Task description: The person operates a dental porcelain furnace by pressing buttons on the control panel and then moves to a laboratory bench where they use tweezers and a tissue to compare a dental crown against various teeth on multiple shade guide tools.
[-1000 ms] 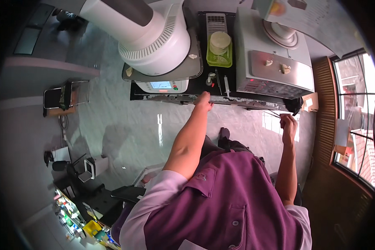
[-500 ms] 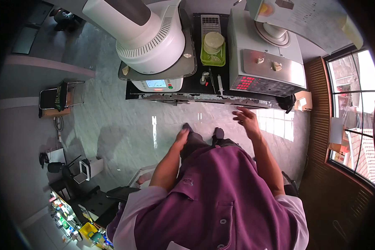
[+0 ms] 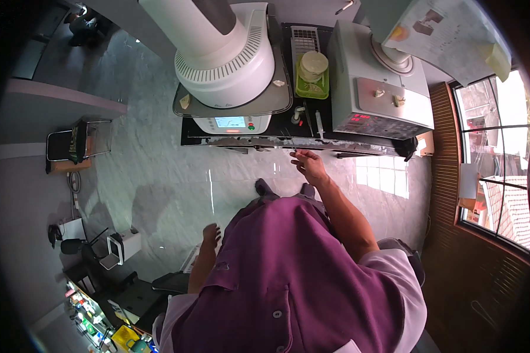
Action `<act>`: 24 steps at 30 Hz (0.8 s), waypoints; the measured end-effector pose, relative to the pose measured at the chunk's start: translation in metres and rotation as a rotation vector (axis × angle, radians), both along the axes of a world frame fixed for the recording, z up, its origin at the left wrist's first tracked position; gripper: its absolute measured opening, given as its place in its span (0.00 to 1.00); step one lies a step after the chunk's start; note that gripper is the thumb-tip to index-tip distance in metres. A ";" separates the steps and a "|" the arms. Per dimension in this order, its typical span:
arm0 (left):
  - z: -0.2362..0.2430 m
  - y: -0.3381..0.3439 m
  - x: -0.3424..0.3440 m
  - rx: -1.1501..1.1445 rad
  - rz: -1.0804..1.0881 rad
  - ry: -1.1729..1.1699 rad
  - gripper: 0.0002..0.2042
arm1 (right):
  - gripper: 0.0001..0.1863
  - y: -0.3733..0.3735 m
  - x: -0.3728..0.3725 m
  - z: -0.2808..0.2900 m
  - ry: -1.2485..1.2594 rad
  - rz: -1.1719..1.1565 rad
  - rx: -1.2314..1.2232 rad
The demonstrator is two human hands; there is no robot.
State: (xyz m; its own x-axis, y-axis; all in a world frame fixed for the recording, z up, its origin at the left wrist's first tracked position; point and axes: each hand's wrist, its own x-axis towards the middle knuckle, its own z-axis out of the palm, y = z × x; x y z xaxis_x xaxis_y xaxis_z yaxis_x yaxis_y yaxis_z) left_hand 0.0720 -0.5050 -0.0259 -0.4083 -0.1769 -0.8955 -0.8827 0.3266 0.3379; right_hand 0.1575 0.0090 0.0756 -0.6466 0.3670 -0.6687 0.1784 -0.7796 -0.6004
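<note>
A person in a purple and white top stands before a black bench (image 3: 347,145), seen from above. The right hand (image 3: 313,169) reaches forward to the middle of the bench's near edge, its fingers drawn narrow around what appears to be a thin tool (image 3: 290,140), perhaps tongs, whose two slim prongs point toward the far side. The tool is too fine to make out fully. The left hand (image 3: 211,234) hangs low on the left, well apart from the bench, fingers loosely parted and seemingly holding nothing. On the bench, a large white machine (image 3: 227,73) with a lit screen (image 3: 229,122) stands at left, and a boxy grey machine (image 3: 350,76) at right, pale pieces (image 3: 400,101) lying on its top plate. Between them sit a green tray (image 3: 313,92) bearing a round pale stack (image 3: 314,63) and, nearer, a syringe (image 3: 320,122). The step in hand looks like bringing the tool over the bench edge, one-handed. Any further move there seems to call for a steady pinch and care that the prongs miss the syringe.
</note>
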 end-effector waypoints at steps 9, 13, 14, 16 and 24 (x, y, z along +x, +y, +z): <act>0.141 0.153 -0.110 0.385 -0.726 0.659 0.12 | 0.03 -0.026 -0.049 -0.021 -0.071 -0.185 0.221; 0.293 0.213 -0.116 0.521 -0.980 1.027 0.11 | 0.08 -0.029 -0.062 -0.016 -0.173 -0.165 0.461; 0.330 0.225 -0.112 0.566 -0.993 1.203 0.11 | 0.09 -0.027 -0.064 -0.013 -0.224 -0.119 0.580; 0.392 0.243 -0.104 0.659 -1.047 1.545 0.11 | 0.12 -0.015 -0.062 -0.043 -0.257 -0.026 0.745; 0.548 0.210 -0.027 0.431 -1.048 2.040 0.18 | 0.09 -0.009 -0.092 -0.006 -0.619 0.089 1.530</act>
State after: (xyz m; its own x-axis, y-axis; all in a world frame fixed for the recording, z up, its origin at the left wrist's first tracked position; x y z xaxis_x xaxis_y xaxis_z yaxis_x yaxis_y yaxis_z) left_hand 0.0450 -0.2948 0.5217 -0.2877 0.6287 0.7225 0.9203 -0.0274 0.3903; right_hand 0.0651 -0.0003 0.0699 -0.4905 0.8648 0.1073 0.6768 0.4556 -0.5783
